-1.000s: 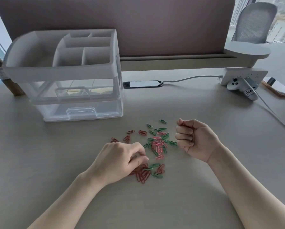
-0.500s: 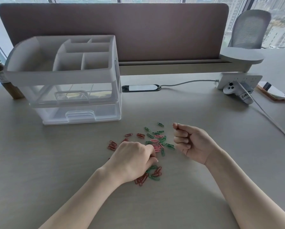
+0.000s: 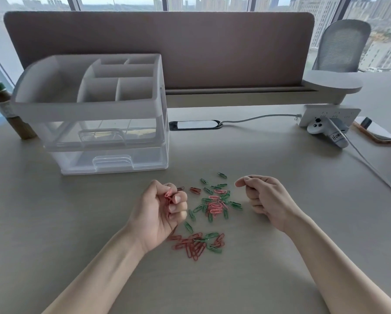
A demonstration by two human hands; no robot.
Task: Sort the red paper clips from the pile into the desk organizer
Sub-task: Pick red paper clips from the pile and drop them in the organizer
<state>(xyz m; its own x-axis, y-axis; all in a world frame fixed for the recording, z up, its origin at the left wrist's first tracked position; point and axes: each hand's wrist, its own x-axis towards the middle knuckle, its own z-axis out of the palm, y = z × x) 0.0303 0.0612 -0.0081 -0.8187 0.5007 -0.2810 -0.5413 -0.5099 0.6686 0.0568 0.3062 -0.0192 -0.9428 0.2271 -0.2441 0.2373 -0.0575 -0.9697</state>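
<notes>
1. Head view: your left hand [image 3: 159, 214] is turned palm-up just left of the pile, fingers curled round a small bunch of red paper clips [image 3: 168, 197]. The held clips stand roughly on end, long axes running up and away from you.
2. Your right hand [image 3: 263, 199] sits just right of the pile, fingers loosely curled, thumb and forefinger nearly meeting. Whether they pinch a clip you cannot tell from this angle.
3. The pile [image 3: 212, 206] lies on the desk [image 3: 76, 223] between your hands, red, pink and green clips mixed, pointing every way. A nearer cluster of red clips [image 3: 193, 245] lies mostly with long axes slanting away to the right.
4. The desk organizer [image 3: 92, 114] stands behind and left of the pile, open top compartments facing up, two clear drawers facing you.
5. At far right a white controller [image 3: 325, 132] carries a handwritten label; it starts "Hoo", the rest unreadable. A bottle [image 3: 9, 112] left of the organizer bears a label too small to read.
</notes>
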